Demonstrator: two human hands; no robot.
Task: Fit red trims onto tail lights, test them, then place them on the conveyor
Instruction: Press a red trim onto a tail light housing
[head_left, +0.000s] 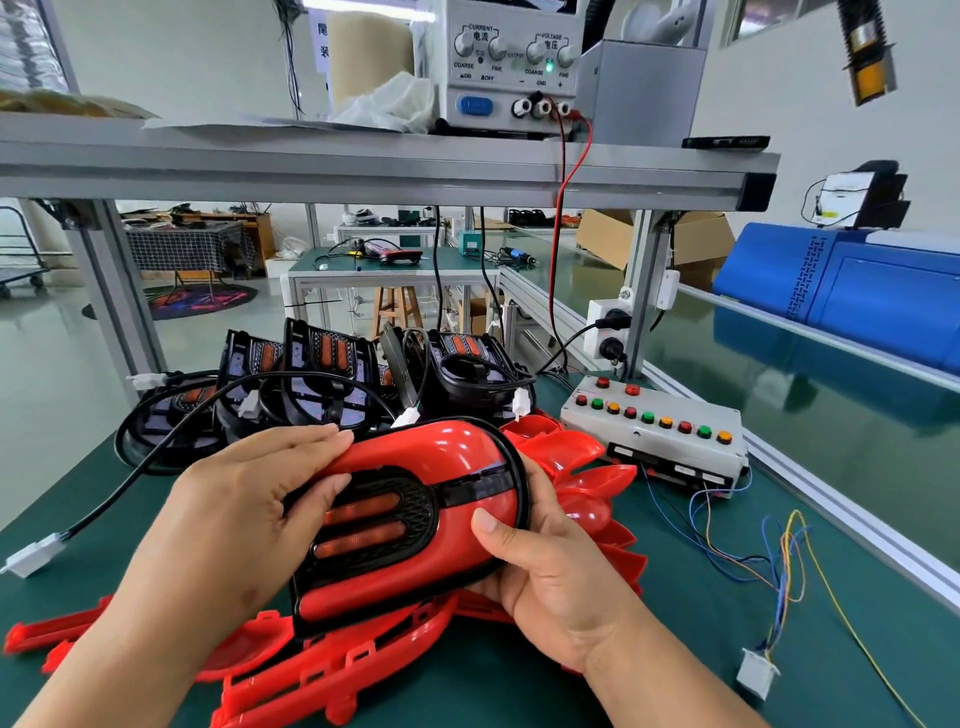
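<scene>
Snugly between left hand (244, 504) and right hand (550, 571), both gripping: tail light (374, 514) with red trim (457, 447).

The tail light (421, 514) is showing a black honeycomb-mesh bezel around two orange-red lens bars, and its trim (447, 452) is gleaming glossy red. Loose trims (332, 670) are lying bright red on the dark green bench mat (675, 649). The stacked tail lights (322, 374) are showing black housings with orange lenses. The pale grey control box (654, 431) is displaying red, green and amber buttons. A red lead (558, 249) is hanging from the off-white power supply (509, 62). Blue, yellow and orange wires (784, 561) are trailing beside a blue machine casing (857, 291).
</scene>
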